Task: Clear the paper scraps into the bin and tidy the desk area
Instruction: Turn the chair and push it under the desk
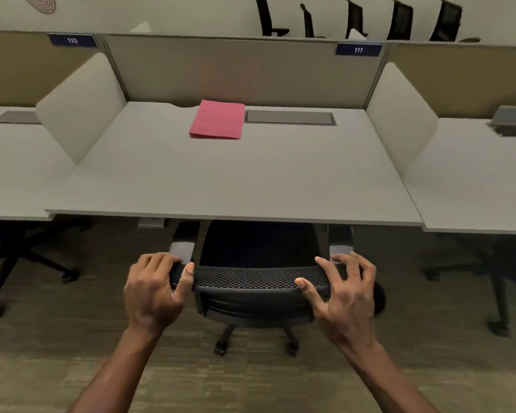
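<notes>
Both hands, left (154, 289) clasping and right (344, 293) spread, rest on a chair back (251, 277) tucked under a scrap-free tabletop (221, 180) holding one pink folder (216, 119).

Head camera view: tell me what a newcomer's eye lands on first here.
The pink folder stands out first, lying flat near the back of the pale desk, just left of a grey cable hatch. Next come the two hands low in the view: the left hand grips the top edge of the black mesh chair, while the right hand rests there with fingers spread.
</notes>
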`<state>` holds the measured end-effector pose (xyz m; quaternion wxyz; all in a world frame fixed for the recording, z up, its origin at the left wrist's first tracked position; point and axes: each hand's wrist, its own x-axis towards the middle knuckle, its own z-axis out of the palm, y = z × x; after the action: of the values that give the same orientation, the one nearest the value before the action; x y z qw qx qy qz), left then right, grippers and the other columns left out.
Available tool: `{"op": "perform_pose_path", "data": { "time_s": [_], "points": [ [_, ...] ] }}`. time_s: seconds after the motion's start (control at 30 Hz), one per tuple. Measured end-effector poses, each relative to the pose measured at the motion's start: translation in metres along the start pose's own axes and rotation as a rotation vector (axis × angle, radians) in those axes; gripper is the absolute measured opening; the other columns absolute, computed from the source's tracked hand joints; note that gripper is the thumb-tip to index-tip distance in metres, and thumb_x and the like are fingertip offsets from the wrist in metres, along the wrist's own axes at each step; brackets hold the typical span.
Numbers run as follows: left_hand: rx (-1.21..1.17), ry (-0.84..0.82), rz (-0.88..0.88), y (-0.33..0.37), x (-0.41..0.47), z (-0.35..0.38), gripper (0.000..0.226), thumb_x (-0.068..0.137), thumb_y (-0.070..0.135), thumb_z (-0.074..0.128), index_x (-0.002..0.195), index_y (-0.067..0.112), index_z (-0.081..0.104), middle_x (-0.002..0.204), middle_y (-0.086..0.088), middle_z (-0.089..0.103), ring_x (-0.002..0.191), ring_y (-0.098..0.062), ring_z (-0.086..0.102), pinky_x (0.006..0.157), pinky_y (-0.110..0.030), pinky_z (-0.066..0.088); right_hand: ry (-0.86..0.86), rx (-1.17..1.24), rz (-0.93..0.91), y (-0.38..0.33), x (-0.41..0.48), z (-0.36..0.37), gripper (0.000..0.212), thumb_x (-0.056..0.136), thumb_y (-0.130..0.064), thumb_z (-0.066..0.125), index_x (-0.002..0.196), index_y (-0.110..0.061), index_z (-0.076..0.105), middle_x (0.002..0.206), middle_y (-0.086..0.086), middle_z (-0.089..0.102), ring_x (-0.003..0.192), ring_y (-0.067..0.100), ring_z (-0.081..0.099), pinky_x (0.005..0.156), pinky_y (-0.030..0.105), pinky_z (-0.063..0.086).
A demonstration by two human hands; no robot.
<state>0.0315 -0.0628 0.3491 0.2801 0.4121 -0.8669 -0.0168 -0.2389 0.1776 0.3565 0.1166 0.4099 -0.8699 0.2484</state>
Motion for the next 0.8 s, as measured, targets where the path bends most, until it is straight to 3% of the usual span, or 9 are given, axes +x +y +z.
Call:
{"op": "perform_pose_path", "data": {
  "time_s": [0.2,0.33,0.53,0.8],
  "points": [
    [-0.003,-0.068,-0.01,0.004,0.022,0.012,0.051,0.101,0.052,0.043,0.098,0.012,0.076,0.098,-0.008,0.075,0.093,-0.03,0.065,0.074,-0.042,0.047,-0.029,-0.003,-0.028,0.009,0.026,0.006,0.072,0.091,-0.084,0.046,0.127,-0.026,0.072,0.129,0.007,0.058,0.13,0.032,0.042,0.101,0.043,0.05],
    [0.008,-0.101,-0.033,0.008,0.045,0.024,0.051,0.101,0.054,0.042,0.098,0.015,0.074,0.096,-0.006,0.075,0.092,-0.029,0.065,0.075,-0.042,0.047,-0.061,-0.007,-0.037,0.014,0.052,0.015,0.074,0.089,-0.088,0.044,0.125,-0.029,0.071,0.129,0.004,0.056,0.132,0.029,0.04,0.093,0.031,0.049],
    [0.147,-0.123,-0.049,0.006,0.086,0.047,0.053,0.101,0.058,0.037,0.099,0.02,0.074,0.093,-0.003,0.076,0.09,-0.027,0.065,0.08,-0.043,0.036,-0.064,-0.005,-0.074,0.025,0.1,0.042,0.079,0.081,-0.093,0.051,0.125,-0.03,0.068,0.127,0.002,0.054,0.127,0.028,0.041,0.09,0.042,0.057],
    [0.129,-0.11,-0.084,0.001,0.139,0.078,0.052,0.1,0.055,0.036,0.099,0.018,0.072,0.095,-0.004,0.075,0.093,-0.03,0.064,0.085,-0.046,0.038,-0.071,0.014,-0.072,0.027,0.153,0.071,0.081,0.08,-0.095,0.049,0.123,-0.028,0.066,0.128,0.002,0.052,0.13,0.025,0.04,0.095,0.042,0.055]
  ]
}}
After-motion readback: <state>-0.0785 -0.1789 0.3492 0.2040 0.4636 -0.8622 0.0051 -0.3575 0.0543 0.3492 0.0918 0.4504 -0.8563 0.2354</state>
